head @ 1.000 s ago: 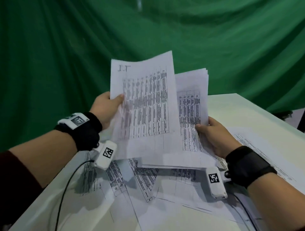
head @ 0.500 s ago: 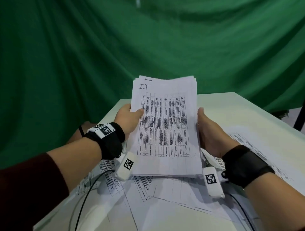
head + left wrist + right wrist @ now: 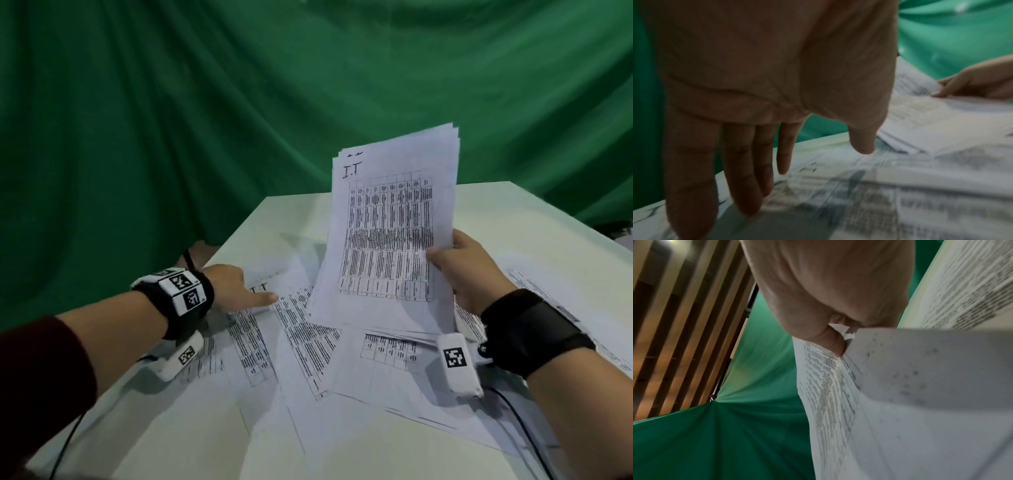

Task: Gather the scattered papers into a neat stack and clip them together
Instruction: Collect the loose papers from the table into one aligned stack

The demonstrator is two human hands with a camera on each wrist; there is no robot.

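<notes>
My right hand (image 3: 455, 263) grips a gathered stack of printed sheets (image 3: 390, 233) by its right edge and holds it tilted up over the table; the thumb lies on the front page marked "I.T". In the right wrist view the stack of sheets (image 3: 910, 386) fans out below the right hand (image 3: 834, 339). My left hand (image 3: 246, 291) reaches low over the loose sheets (image 3: 294, 329) at the table's left, fingers straight and holding nothing. The left wrist view shows the left hand (image 3: 764, 170) just above a loose sheet (image 3: 859, 194). No clip shows in any view.
More printed sheets (image 3: 394, 370) lie overlapping across the white table (image 3: 513, 219), some reaching the right edge. A green cloth backdrop (image 3: 239, 120) hangs behind. Cables run from both wrist cameras across the table's near part.
My left hand let go of the stack and dropped to the loose sheets on the left. The right hand now holds the stack alone, shifted right and tilted up.
</notes>
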